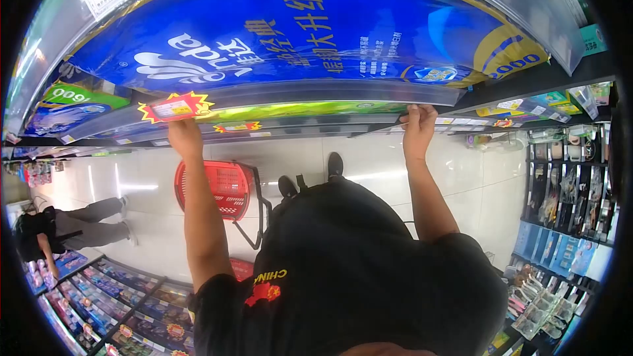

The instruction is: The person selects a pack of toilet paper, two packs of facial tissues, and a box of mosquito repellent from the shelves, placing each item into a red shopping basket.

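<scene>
My left hand (184, 137) is closed just below a red-and-yellow starburst price tag (174, 108), its fingertips partly hidden at the tag's lower edge. My right hand (419, 124) pinches the right end of a clear shelf-edge strip (297, 120), with the thumb and fingers bent together. Between the hands runs a long green package (310, 110), mostly hidden behind the strip. Above it lies a large blue package (264, 33) with white and gold print, behind a clear plastic guard (310, 90).
A red shopping basket (221, 188) stands on the tiled floor (376, 151) beside my left arm. Farther left, another person (46, 237) reaches toward a shelf. Stocked shelves (132, 303) line the lower left, and racks of hanging goods (567, 184) the right.
</scene>
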The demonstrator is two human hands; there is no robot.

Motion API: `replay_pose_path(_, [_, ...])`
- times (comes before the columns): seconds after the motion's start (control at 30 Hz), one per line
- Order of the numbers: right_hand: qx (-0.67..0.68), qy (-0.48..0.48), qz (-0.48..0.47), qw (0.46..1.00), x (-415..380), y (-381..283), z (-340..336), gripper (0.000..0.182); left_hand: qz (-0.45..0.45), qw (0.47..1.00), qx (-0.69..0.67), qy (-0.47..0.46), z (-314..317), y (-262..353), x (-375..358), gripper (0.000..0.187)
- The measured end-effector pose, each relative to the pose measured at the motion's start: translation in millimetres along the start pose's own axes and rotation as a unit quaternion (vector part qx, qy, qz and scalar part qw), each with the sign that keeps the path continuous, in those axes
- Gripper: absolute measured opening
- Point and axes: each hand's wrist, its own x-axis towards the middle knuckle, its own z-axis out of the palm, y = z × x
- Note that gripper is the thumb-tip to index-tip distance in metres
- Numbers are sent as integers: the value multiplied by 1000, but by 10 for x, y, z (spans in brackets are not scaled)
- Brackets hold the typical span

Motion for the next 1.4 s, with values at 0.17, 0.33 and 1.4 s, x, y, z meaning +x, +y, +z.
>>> replay_pose_path(0.17, [-43,-10,13,999,1,-75,-61,54,-52,997,-39,31,-98,141,-128,28])
replay_pose_path(0.33, [-39,-38,79,995,33,-153,-135,59,-56,996,-50,38,-113,99,-236,32])
replay_pose_path(1.4, [169,-89,396,898,-363,92,-352,72,-412,770,-473,-116,-368,-472,-965,36])
